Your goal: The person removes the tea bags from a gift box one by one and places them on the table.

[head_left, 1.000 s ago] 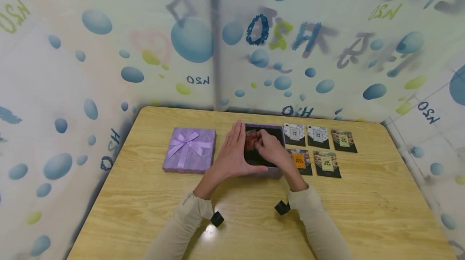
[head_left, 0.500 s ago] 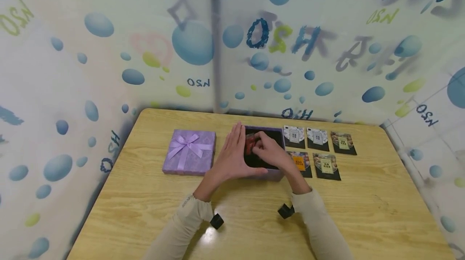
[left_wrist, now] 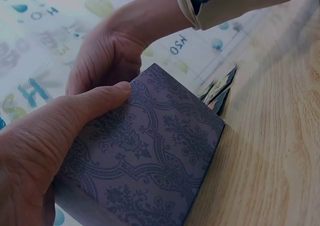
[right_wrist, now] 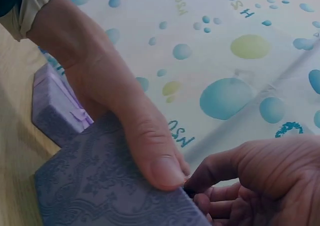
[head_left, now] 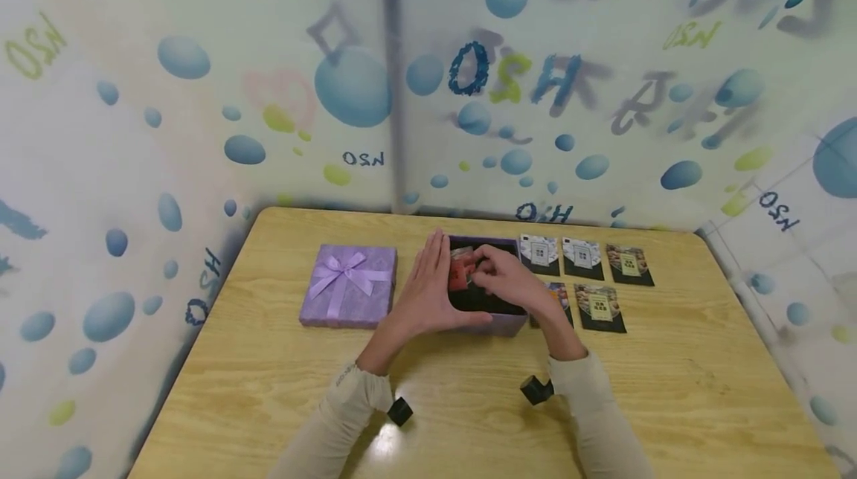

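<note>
An uncovered purple patterned box (head_left: 494, 324) with a black inside stands near the middle of the table. My left hand (head_left: 425, 297) lies along its left wall with straight fingers. In the left wrist view, the left thumb (left_wrist: 102, 101) rests over the front rim of the box (left_wrist: 155, 146). Inside the box is a red sachet (head_left: 460, 272). My right hand (head_left: 509, 278) reaches in from the right, its curled fingers pinching the sachet's right edge. In the right wrist view those fingers (right_wrist: 215, 168) dip behind the box wall, so the contact is hidden there.
To the left sits a purple lid (head_left: 355, 300) with a ribbon bow. Right of the box lie two white-and-black sachets (head_left: 538, 254), two green-labelled sachets (head_left: 599, 308) and an orange-labelled sachet (head_left: 561, 294) partly behind the right wrist. A patterned wall covering (head_left: 428, 129) stands behind the table (head_left: 462, 404).
My right hand and forearm have swung slightly rightward, uncovering more of the red sachet, which has shifted a little toward the box's front. The left hand keeps its place. The head view has tilted slightly.
</note>
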Motion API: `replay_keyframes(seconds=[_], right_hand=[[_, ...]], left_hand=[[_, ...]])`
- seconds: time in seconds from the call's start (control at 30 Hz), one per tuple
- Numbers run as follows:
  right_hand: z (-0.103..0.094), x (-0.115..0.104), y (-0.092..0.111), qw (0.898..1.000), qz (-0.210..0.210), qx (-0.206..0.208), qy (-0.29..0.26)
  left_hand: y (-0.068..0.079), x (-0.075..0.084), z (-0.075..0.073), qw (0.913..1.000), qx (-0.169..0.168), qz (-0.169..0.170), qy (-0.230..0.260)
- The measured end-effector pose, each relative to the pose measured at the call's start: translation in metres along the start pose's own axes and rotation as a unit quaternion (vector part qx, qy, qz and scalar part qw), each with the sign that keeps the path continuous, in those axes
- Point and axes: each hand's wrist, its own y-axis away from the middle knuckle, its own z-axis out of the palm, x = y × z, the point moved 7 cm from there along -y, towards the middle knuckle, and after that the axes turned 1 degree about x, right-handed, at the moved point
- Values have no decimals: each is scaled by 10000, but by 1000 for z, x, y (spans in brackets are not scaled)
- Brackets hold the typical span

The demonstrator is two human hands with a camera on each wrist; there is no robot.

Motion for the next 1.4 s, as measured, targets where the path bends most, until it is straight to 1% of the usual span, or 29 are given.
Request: replay_keyframes(seconds=[0.17, 0.27, 0.37, 0.6, 0.77, 0.9, 1.0, 1.23, 1.4], right_hand=[[-9, -5, 6, 10000, -13, -20, -63], [-13, -5, 8, 10000, 35, 36, -60], [-17, -4, 9, 9999, 95, 70, -109], [-31, -7, 14, 9997, 34, 201, 127], [-40, -5, 18, 9994, 150, 277, 129], [-47, -3, 21, 9990, 216, 364, 121], [-52, -2, 24, 9986, 230, 474, 51], [-73, 2, 34, 9955, 474, 810, -150], [-89, 4, 46, 9932, 469, 1052, -175]], left_hand=[[-1, -1, 2, 10000, -21, -36, -45], [-1, -2, 3, 9999, -39, -60, -100], [-1, -2, 3, 10000, -42, -75, -47], [-2, -1, 2, 9999, -33, -120, -9], [-2, -1, 2, 9999, 38, -123, 33], [-2, -2, 2, 9998, 17, -195, 17], [-2, -2, 3, 9998, 4, -220, -5], [-1, -3, 2, 9998, 38, -204, 45], [-2, -2, 3, 9998, 65, -182, -76]])
